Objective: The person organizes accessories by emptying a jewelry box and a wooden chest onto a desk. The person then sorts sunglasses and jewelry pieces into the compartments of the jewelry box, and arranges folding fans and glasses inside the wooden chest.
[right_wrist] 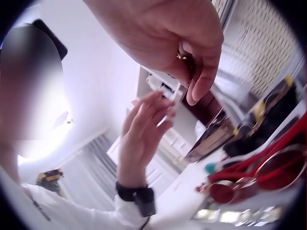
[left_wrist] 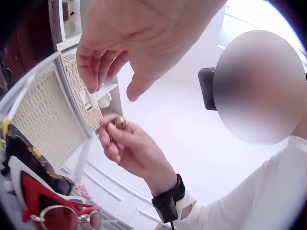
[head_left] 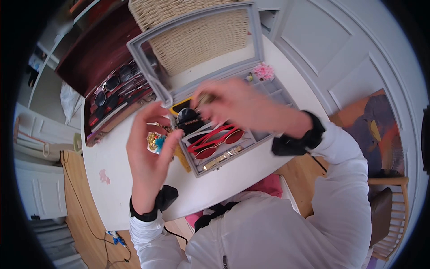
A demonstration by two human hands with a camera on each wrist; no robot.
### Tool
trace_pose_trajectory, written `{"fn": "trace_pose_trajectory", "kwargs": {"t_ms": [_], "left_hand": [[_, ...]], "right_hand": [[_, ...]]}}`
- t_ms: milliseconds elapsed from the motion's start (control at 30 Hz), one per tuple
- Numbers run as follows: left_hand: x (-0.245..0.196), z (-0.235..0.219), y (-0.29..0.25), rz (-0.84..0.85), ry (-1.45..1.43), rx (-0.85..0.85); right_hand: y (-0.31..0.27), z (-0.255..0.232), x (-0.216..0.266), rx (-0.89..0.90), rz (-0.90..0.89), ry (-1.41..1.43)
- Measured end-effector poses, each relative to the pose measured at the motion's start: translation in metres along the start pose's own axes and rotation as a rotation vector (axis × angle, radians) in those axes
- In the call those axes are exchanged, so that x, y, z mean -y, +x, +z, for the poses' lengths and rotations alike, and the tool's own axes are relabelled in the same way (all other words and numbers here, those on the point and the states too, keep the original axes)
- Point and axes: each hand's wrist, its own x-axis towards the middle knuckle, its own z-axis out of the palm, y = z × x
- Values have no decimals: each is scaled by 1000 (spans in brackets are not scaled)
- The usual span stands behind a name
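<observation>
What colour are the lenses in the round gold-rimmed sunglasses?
Red. The lenses show best in the right wrist view.

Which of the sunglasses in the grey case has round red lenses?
The thin gold-rimmed pair, nearest the gold-coloured strip; the red-framed pair and white-framed pair have thicker, pointed frames.

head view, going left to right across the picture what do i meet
Open dark red case → the person's left hand → round red-lensed glasses → pink flower → abstract painting
</observation>
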Motion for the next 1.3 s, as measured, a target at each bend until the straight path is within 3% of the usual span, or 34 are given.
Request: {"fn": "trace_pose_trajectory", "kwargs": {"t_ms": [67,133,233,300,333,400,433,567,633,700,767,833,900,967,1100,1167,1300], "left_hand": [[23,-23,-4,-17,74,-50],[49,-50,-8,-44,239,-81],[80,-78,-20,-154,360,-124],[92,-88,-30,-264,404,125],[96,-86,-33,-208,385,196],[103,-73,-36,-125,321,317],[105,-67,-35,-94,278,367],[117,-51,-21,62,328,539],[121,-42,-15,134,313,638],[122,-38,-10,128,291,674],[122,-32,-7,125,258,697],[125,-31,-9,23,263,668],[123,-32,-11,-6,231,685],[122,-34,-19,117,337,702],[102,-39,-43,80,437,636],[95,-46,-54,50,456,595],[93,-58,-60,-32,410,506]], "right_hand": [[9,-38,-32,-132,10,20],[17,-78,-54,-213,28,-340],[26,-93,-82,-152,129,-460],[37,-87,-103,-58,275,-599],[40,-86,-109,-45,248,-584],[40,-81,-117,36,-111,-843],[38,-77,-110,41,-121,-837],[10,-104,-80,-240,300,-667],[-29,-153,-112,-301,317,-786],[-55,-163,-111,-368,343,-916],[-78,-145,-83,-278,871,-546],[-94,-140,-90,-155,820,-303],[-100,-137,-109,-185,769,-279],[-97,-140,-116,-144,738,-319],[-109,-134,-110,-159,727,-195],[-112,-133,-112,-160,641,-190],[-105,-127,-103,-122,669,-155]]}}
